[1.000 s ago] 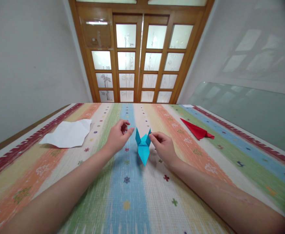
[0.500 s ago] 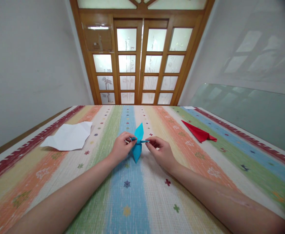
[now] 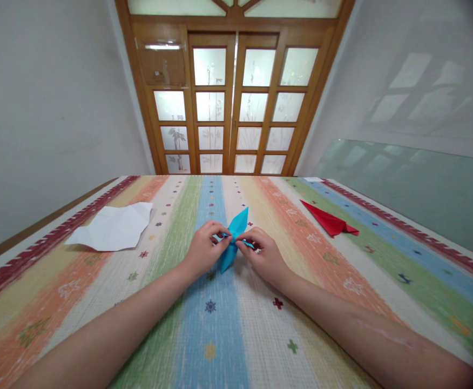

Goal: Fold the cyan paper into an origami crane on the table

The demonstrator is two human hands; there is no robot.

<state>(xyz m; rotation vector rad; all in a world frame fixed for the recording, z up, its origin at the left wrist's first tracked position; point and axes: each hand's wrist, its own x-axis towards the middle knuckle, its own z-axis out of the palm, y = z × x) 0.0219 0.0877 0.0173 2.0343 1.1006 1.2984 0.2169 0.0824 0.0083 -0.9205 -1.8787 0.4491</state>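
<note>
A blue folded paper figure stands tilted between my two hands above the striped tablecloth, its upper point leaning to the right. My left hand pinches its left side with thumb and fingers. My right hand pinches a thin flap on its right side. The two hands almost touch at the middle of the figure, and the lower tip of the paper points down toward the cloth.
A creased white paper sheet lies at the left of the table. A red folded paper shape lies at the right. Behind the table stands a wooden door with frosted panes. A glass panel leans along the right wall.
My left hand, free a second ago, has closed on the blue figure. Both hands moved together at its middle, and the figure turned so that its top leans right.
</note>
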